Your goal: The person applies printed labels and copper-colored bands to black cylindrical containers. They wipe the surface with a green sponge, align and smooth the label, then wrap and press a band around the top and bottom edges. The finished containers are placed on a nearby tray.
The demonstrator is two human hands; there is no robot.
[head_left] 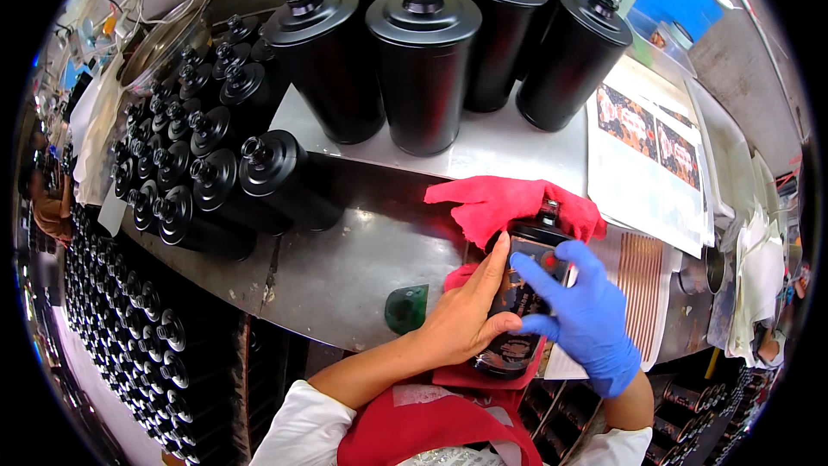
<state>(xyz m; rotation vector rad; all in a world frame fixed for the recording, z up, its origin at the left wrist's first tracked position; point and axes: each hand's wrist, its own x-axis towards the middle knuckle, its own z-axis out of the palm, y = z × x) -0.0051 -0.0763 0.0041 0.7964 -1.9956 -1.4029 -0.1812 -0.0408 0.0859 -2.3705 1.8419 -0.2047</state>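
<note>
A black bottle point(515, 321) with a patterned decal on its side lies on red cloth, its neck pointing away from me. My bare left hand point(473, 306) steadies it from the left, fingers stretched along its side and thumb across its lower part. On the right, my right hand point(580, 311) wears a blue glove. Its fingers are spread, with the index fingertip at the upper part of the decal and the thumb lower down by the bottle. The bright red cloth point(509, 203) is bunched around the bottle's shoulder.
Several tall black bottles point(423, 60) stand on a raised metal shelf ahead. Many more bottles point(207, 177) crowd the left side. A green flat piece point(406, 309) lies on the metal table point(354, 255). Printed sheets point(647, 155) and striped backing paper point(638, 293) lie right.
</note>
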